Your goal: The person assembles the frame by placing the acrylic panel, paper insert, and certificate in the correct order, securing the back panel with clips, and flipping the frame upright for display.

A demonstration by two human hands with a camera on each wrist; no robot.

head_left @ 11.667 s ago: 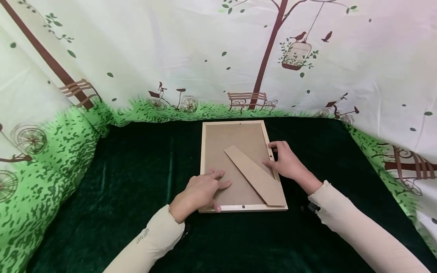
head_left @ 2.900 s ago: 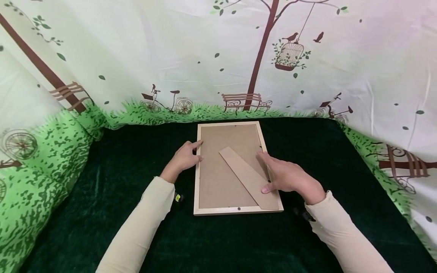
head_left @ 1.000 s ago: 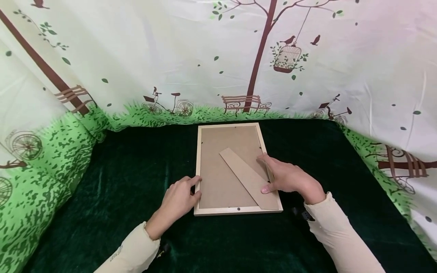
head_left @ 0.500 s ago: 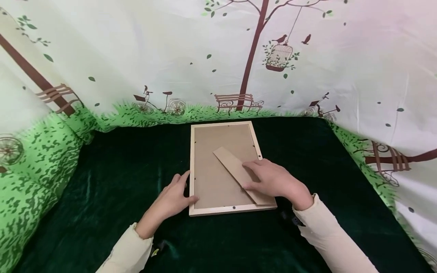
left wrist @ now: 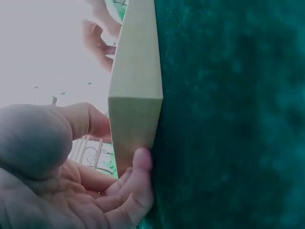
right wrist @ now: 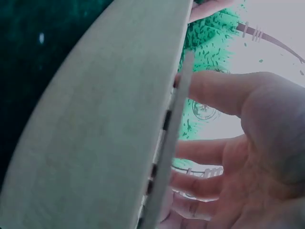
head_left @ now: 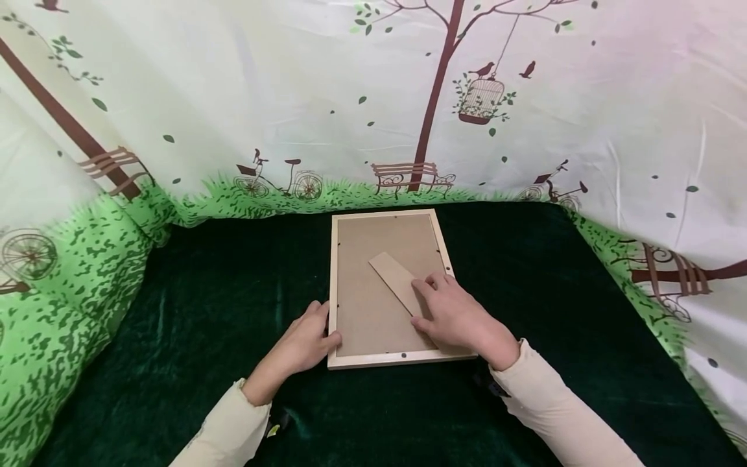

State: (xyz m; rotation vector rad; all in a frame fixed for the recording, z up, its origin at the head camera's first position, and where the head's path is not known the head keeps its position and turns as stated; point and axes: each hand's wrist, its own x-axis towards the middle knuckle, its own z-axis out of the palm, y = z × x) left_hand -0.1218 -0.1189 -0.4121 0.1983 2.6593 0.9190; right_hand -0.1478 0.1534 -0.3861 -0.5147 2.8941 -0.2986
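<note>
A wooden picture frame (head_left: 334,285) lies face down, showing its brown backboard and a slanted easel stand leg (head_left: 388,269). My left hand (head_left: 300,340) holds the frame's near left side, thumb on the back edge and fingers against the side. In the left wrist view, those fingertips (left wrist: 142,157) touch the pale wooden side (left wrist: 136,119). My right hand (head_left: 458,318) lies over the lower stand leg, thumb at its left edge and fingers across it. The right wrist view shows the leg (right wrist: 164,157) edge-on, a thin gap and dark tabs beside it.
Dark green velvet cloth (head_left: 233,292) covers the table under the frame. Behind it hangs a white curtain (head_left: 280,84) printed with trees, benches and bicycles. Small dark tabs and round magnets sit along the frame's inner edges and rim.
The left hand has moved from the upper to the lower left edge. The right hand has gone from the right edge onto the stand leg. The frame stays face down.
</note>
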